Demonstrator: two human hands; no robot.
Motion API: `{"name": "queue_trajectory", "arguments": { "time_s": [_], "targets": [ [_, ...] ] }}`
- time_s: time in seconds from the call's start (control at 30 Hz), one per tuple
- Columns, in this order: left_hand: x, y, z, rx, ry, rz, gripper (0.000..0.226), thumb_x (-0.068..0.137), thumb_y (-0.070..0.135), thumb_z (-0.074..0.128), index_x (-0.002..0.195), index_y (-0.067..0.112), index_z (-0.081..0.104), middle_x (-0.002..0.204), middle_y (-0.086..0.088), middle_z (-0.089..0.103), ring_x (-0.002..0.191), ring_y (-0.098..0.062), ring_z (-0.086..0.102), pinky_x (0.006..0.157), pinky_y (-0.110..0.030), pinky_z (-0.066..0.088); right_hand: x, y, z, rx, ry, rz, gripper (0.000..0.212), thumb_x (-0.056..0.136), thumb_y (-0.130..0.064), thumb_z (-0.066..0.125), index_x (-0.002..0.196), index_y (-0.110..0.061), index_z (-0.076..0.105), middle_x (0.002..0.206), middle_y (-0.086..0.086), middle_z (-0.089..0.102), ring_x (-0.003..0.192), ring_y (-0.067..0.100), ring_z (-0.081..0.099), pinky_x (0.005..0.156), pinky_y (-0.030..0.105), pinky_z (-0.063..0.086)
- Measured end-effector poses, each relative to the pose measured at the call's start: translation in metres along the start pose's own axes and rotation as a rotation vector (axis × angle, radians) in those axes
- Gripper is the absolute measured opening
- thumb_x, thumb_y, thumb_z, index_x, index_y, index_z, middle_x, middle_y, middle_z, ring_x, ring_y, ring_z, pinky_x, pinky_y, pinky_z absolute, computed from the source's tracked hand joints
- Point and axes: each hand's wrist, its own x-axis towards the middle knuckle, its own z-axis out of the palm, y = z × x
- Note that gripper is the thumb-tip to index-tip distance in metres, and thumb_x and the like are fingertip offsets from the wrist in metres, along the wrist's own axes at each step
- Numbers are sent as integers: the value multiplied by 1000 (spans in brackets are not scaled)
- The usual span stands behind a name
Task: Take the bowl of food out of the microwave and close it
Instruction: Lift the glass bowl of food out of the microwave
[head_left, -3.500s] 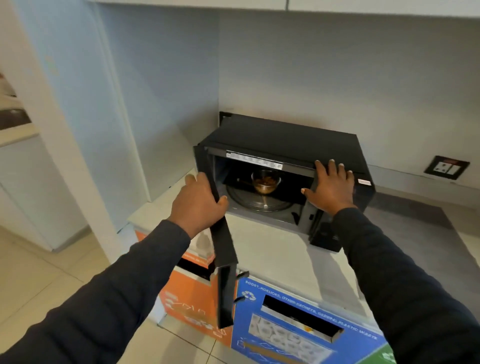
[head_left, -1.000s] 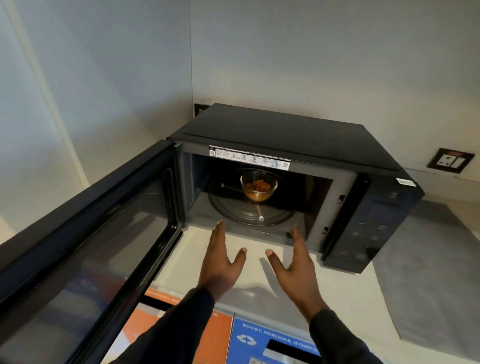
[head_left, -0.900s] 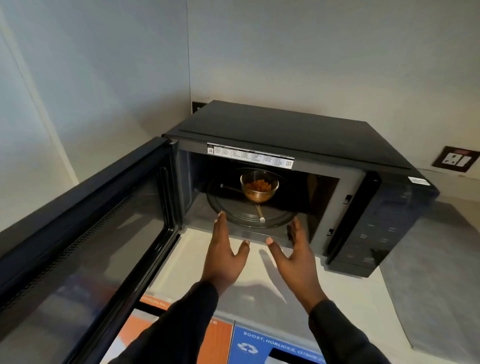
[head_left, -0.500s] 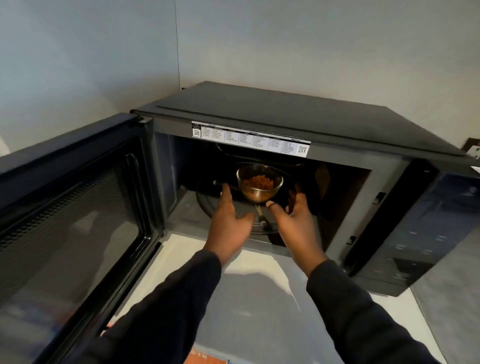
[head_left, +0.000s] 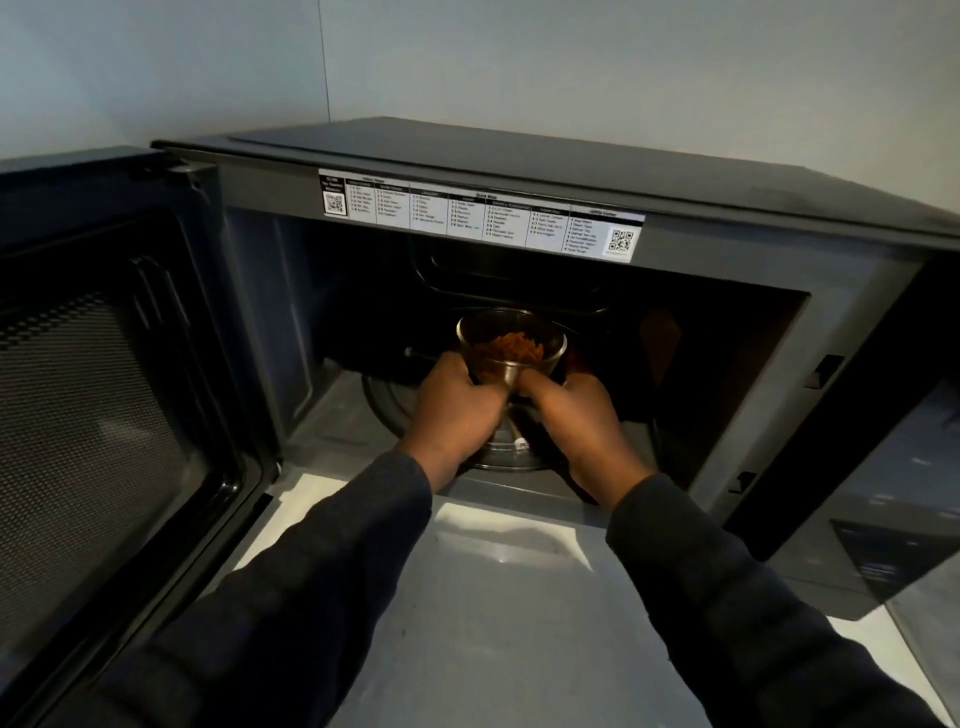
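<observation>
A black microwave (head_left: 571, 171) stands on a pale counter with its door (head_left: 98, 395) swung wide to the left. Inside, a small clear glass bowl (head_left: 511, 345) holding orange-brown food sits over the glass turntable (head_left: 384, 410). Both my hands are inside the cavity. My left hand (head_left: 457, 410) wraps the bowl's left side and my right hand (head_left: 576, 415) wraps its right side. My thumbs meet at the bowl's front. The bowl's base is hidden behind my fingers.
The control panel (head_left: 893, 493) fills the microwave's right side. A white label strip (head_left: 478, 213) runs along the top of the opening. The pale counter (head_left: 498, 597) lies in front of the microwave, and grey walls (head_left: 571, 62) close in behind and to the left.
Both hands have reached from the counter's edge into the cavity and closed around the bowl. The view has moved closer to the microwave. The door stays wide open.
</observation>
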Motion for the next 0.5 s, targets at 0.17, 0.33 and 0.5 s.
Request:
{"name": "queue_trajectory", "arguments": {
  "time_s": [0.17, 0.33, 0.5],
  "targets": [
    [2, 0, 3, -20, 13, -1, 32, 79, 38, 70, 107, 24, 62, 96, 3, 71, 86, -13, 69, 79, -40, 60, 4, 1, 2, 54, -31, 13, 8, 76, -24, 72, 83, -25, 76, 81, 2, 80, 79, 18, 77, 76, 39, 63],
    [-4, 3, 1, -61, -5, -9, 26, 81, 32, 72, 103, 30, 58, 97, 5, 69, 89, -13, 68, 76, -36, 58, -5, -3, 0, 103, -53, -9, 23, 74, -23, 69, 95, -19, 77, 87, 10, 80, 82, 24, 78, 69, 40, 63],
    [-29, 17, -8, -117, -43, 38, 32, 80, 27, 70, 104, 40, 55, 98, 11, 69, 90, -4, 66, 71, -25, 50, -23, -6, -5, 134, -24, -52, 22, 85, -14, 64, 103, -22, 73, 95, 13, 78, 89, 27, 75, 76, 35, 60]
  ]
}}
